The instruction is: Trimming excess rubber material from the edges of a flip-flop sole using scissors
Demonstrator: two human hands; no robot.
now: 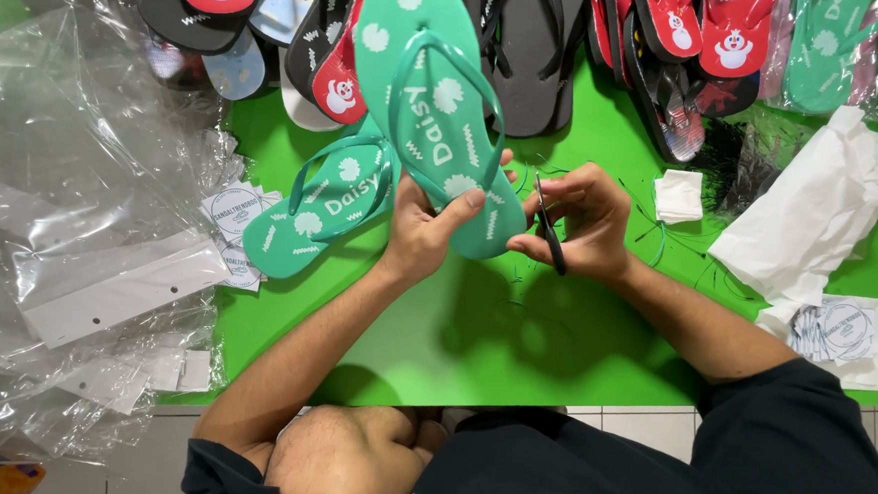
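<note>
My left hand (426, 228) grips the heel end of a teal flip-flop (432, 107) with white dots and lettering, held upright above the green table (443, 327). My right hand (578, 225) holds small black scissors (550, 233), blades close to the sandal's lower right edge. A second matching teal flip-flop (322, 208) lies flat on the table just left of my left hand.
Piles of black, red and teal flip-flops (668, 34) line the far edge. Clear plastic bags (77, 226) heap at the left. White paper (807, 208) and round printed labels (844, 331) lie at the right; a small white square (679, 194) lies near my right hand.
</note>
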